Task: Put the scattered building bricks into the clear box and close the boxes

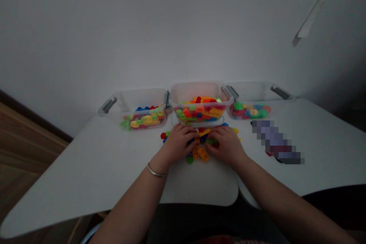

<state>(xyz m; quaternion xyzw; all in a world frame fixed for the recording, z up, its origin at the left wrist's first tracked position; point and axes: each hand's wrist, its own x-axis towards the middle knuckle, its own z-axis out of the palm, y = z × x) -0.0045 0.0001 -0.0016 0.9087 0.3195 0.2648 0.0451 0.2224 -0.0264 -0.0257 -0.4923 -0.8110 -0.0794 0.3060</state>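
In the head view, my left hand (177, 143) and my right hand (227, 145) face each other over a small pile of plastic toy building blocks. Both hands have bent fingers. Between the fingertips, a yellow-orange notched block (204, 133) lies slantwise and seems gripped from both sides. Its lower part and what it joins are hidden. Orange blocks (203, 154) lie just below the fingers, with a green round piece (190, 159) beside them. Red and green blocks (165, 135) show left of my left hand. Yellow pieces (236, 131) peek out behind my right hand.
A clear bin (201, 105) of mixed blocks stands behind the hands against the wall. Clear bins stand to its left (140, 112) and right (251, 101), also holding coloured pieces. A pixelated flat object (276, 143) lies right on the white table (114, 171).
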